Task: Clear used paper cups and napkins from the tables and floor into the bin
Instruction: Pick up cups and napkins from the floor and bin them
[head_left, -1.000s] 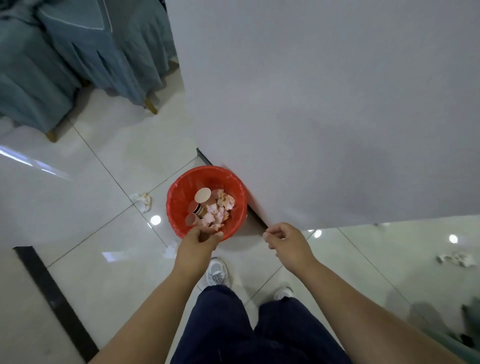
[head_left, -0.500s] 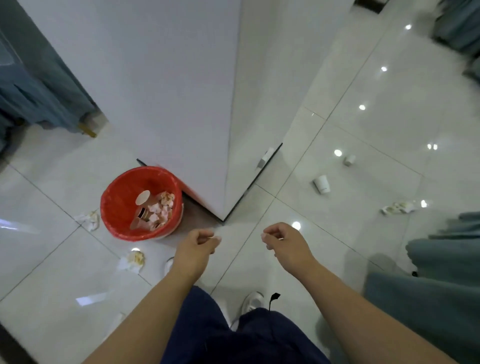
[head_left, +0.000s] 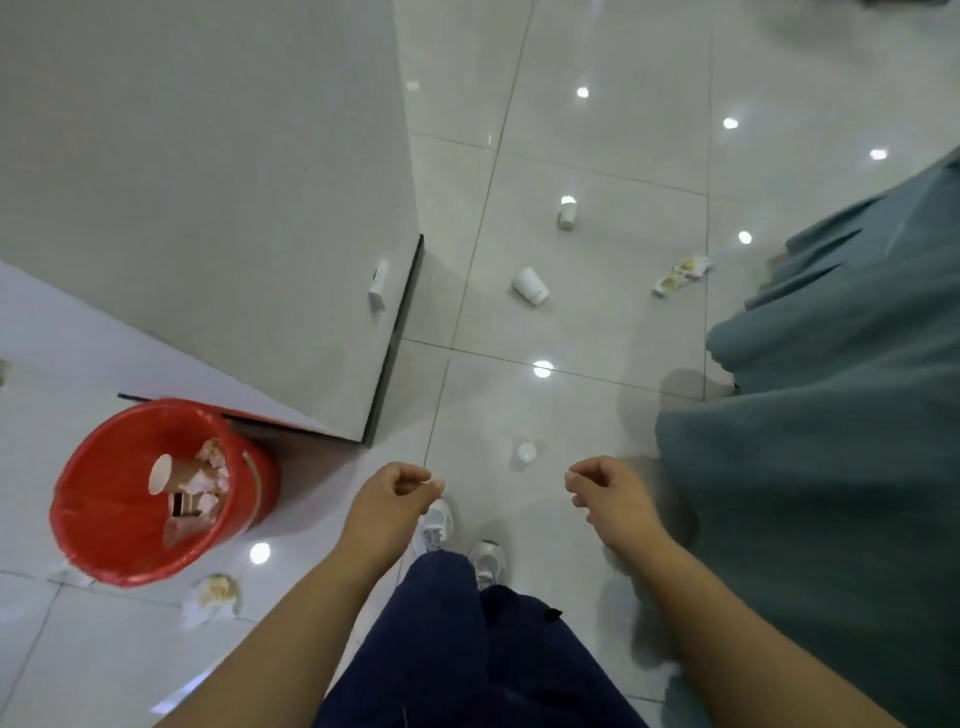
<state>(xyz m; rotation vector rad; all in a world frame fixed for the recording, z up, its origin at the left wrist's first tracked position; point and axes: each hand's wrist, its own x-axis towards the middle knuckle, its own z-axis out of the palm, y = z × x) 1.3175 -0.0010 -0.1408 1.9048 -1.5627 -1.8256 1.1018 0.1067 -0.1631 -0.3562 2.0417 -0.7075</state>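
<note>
Both hands are empty: the left hand (head_left: 387, 506) and right hand (head_left: 613, 501) hang low, fingers loosely curled round nothing. At the left the red bin (head_left: 70, 467) stands by the white pillar (head_left: 208, 182), already holding cups and napkins, with a crumpled napkin (head_left: 213, 597) on the floor just beside it. Ahead lie what looks like a small cup (head_left: 525, 453) near the hands, a tipped cup (head_left: 530, 285) farther off, another cup (head_left: 567, 214) beyond, and a second napkin (head_left: 681, 275) near the teal cloth (head_left: 831, 415) at the right. I judge it best to take the nearest litter first, pinch cups by the rim, and gather several before each trip to the bin.
</note>
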